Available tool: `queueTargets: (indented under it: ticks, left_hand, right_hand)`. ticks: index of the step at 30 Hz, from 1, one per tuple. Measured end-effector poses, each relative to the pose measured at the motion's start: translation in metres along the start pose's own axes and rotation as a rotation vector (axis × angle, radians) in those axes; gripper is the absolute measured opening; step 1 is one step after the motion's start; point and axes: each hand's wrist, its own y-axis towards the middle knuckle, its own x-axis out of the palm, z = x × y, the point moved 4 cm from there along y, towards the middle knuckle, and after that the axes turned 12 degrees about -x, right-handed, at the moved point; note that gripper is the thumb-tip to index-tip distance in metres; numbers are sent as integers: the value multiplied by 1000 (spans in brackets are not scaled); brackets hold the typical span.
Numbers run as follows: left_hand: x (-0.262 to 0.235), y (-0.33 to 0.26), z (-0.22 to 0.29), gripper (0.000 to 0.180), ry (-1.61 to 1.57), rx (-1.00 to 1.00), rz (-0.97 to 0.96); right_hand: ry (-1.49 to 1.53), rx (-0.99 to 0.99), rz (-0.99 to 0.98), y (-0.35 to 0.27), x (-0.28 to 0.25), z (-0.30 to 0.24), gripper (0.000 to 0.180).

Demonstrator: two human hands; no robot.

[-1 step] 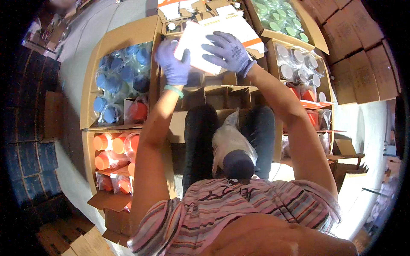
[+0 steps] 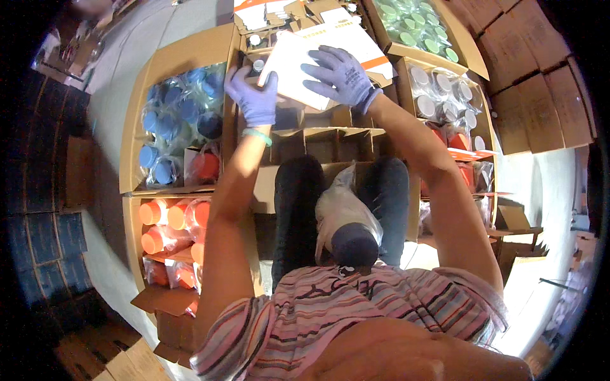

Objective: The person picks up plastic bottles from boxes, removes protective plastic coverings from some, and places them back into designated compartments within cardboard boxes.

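Head view: holding a flat white box [image 2: 298, 60] up at 12 o'clock, over a divided cardboard carton [image 2: 330, 136]. Left hand [image 2: 253, 95], gloved in purple, pinching the box's edge at 11 o'clock, fingers curled around it. Right hand [image 2: 340, 76], gloved too, lying spread on the box's top face, palm down. Resting in the lap toward 6 o'clock, a clear bag with a dark cap [image 2: 349, 235]. Sitting at 9 o'clock, blue-lidded jars [image 2: 171, 127]; at 8 o'clock, orange-lidded jars [image 2: 168, 219]; at 1 o'clock, green lids [image 2: 413, 25]. Showing no second view.
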Motion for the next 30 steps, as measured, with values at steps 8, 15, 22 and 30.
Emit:
queueTargets:
  ticks: [8,15,22,30]
  left_hand:
    - [25,-5,-12,53,-384,-572,-558]
    - [29,-9,-11,56,-354,-569,-542]
    - [22,-27,-3,64,-468,-1027,-664]
    - [18,-29,-19,62,-531,-934,-704]
  right_hand:
    - [8,101,-139,2,-5,6,42]
    - [-168,239,-396,11,3,-7,41]
    - [-172,180,-282,1,5,-17,40]
    - [-172,35,-199,-2,4,-22,34]
